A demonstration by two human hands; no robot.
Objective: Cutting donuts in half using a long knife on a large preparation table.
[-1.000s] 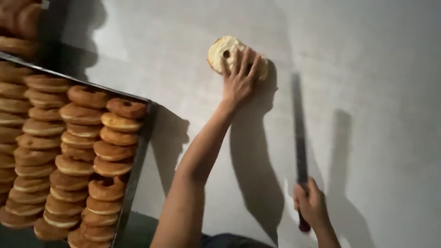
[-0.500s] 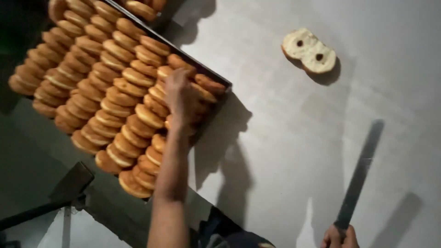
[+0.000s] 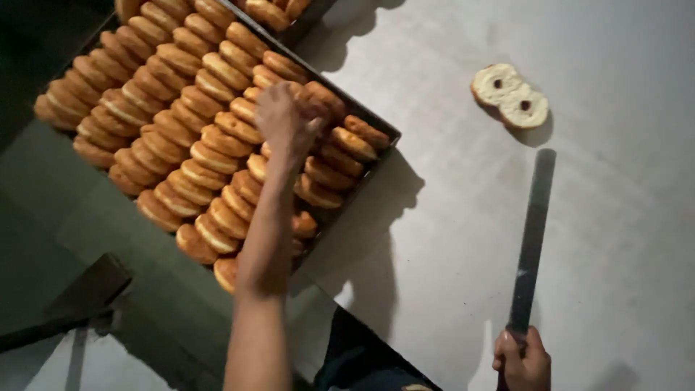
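Left hand (image 3: 286,119) has swung off the split doughnut (image 3: 510,95), now gripping a tray doughnut (image 3: 318,98), while right hand (image 3: 523,360) clasps the knife (image 3: 531,239).

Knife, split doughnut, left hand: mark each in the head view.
knife (image 3: 533,217), head view, middle of the long flat blade.
split doughnut (image 3: 510,95), head view, where the two pale cut halves meet.
left hand (image 3: 284,119), head view, back of the hand.

doughnuts (image 3: 181,137) in tray (image 3: 376,127), knife (image 3: 531,239) right
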